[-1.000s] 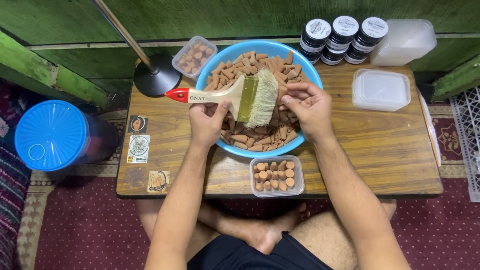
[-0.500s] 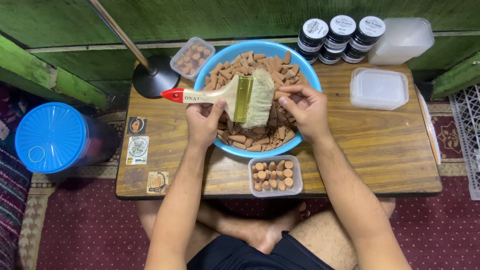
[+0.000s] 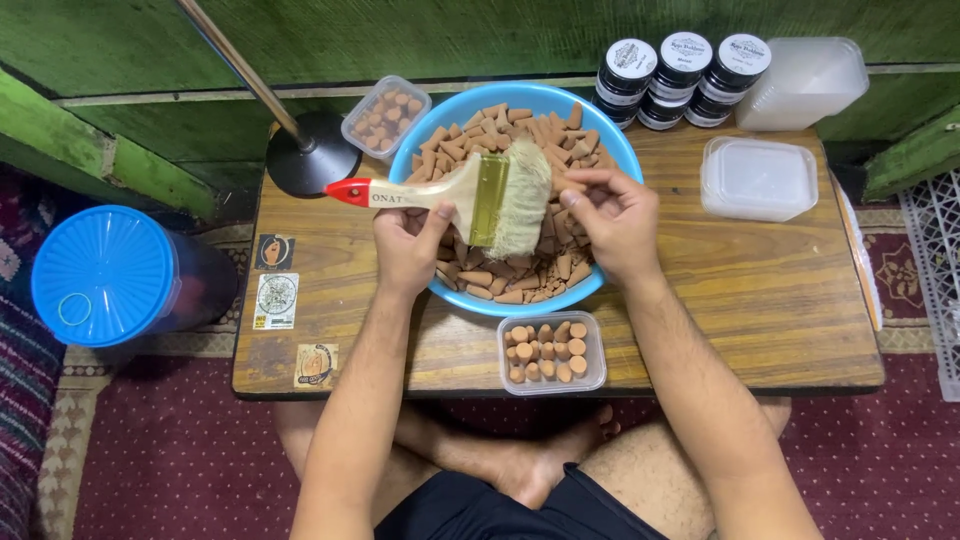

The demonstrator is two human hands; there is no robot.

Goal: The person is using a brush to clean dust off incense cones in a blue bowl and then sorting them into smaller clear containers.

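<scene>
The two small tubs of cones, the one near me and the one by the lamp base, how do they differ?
The near tub sits square to the table edge, its cones standing upright in rows. The far tub sits skewed behind the blue bowl, its cones lying loose. Both are clear, lidless, rectangular and hold the same brown cones.

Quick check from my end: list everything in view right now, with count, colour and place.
paintbrush: one, red-tipped pale handle, cream bristles, over the bowl
bowl: one, blue, table centre, holding many brown cones
cones: many, brown, in the bowl
small tub: one, clear, front edge, upright cones inside
second tub: one, clear, left of bowl, cones inside
jars: black with white lids, stacked at back right
lidded tubs: clear, right side
lamp base: one, black, back left
bin lid: one, blue, floor left
left hand: holds the brush handle
right hand: fingers at the bristles
</scene>
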